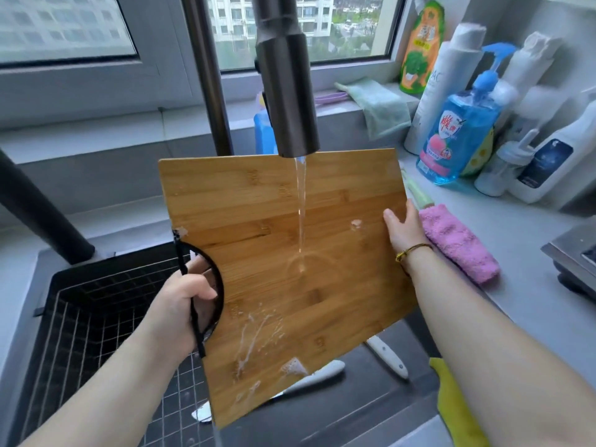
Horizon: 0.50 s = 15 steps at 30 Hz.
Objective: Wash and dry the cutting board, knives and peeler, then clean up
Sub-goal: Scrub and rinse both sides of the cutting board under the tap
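Sink basin [80,333] below, cutting board [274,227] tilted under faucet [287,91] stream, long axis sloping toward person; left hand [180,304] clamped on its handle [221,295], right hand [406,230] gripping right edge.

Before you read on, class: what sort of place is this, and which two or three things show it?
Most likely a home kitchen, at the sink. A tap runs water onto a wooden cutting board held over the sink, and a blue soap bottle stands on the counter beside it.
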{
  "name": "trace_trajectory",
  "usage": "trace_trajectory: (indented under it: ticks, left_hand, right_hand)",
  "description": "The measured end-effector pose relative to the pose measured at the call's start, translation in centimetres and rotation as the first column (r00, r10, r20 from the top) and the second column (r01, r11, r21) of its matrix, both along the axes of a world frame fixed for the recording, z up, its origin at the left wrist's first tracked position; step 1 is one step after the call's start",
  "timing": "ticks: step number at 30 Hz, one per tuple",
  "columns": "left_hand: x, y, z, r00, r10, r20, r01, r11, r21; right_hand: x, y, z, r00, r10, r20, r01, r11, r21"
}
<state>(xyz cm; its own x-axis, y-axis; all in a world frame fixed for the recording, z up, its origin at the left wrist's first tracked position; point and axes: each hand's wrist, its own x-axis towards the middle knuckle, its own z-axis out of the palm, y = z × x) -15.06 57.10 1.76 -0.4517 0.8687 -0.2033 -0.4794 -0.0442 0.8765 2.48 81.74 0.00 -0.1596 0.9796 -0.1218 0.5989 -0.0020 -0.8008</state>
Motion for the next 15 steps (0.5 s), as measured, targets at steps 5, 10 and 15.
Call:
trace_trajectory:
  ticks: [5, 10, 15]
  left_hand:
    - [2.2, 1.1, 0.0, 0.999, 0.033, -0.033, -0.036, 0.993, -0.109]
    - [4.7, 2.9, 0.1, 0.998, 0.041, -0.046, -0.046, 0.994, -0.102]
    - [5.2, 3.5, 0.2, 0.996, 0.05, -0.078, -0.059, 0.99, -0.124]
  right_hand:
    - [-2.7, -7.3, -2.3, 0.995, 0.079, 0.056, -0.082, 0.995, 0.058]
    - [-4.5, -16.2, -3.1, 0.96, 0.281, -0.005, -0.278, 0.951, 0.132]
    - [-3.4, -16.8, -4.9, 0.988, 0.155, -0.014, -0.153, 0.984, 0.095]
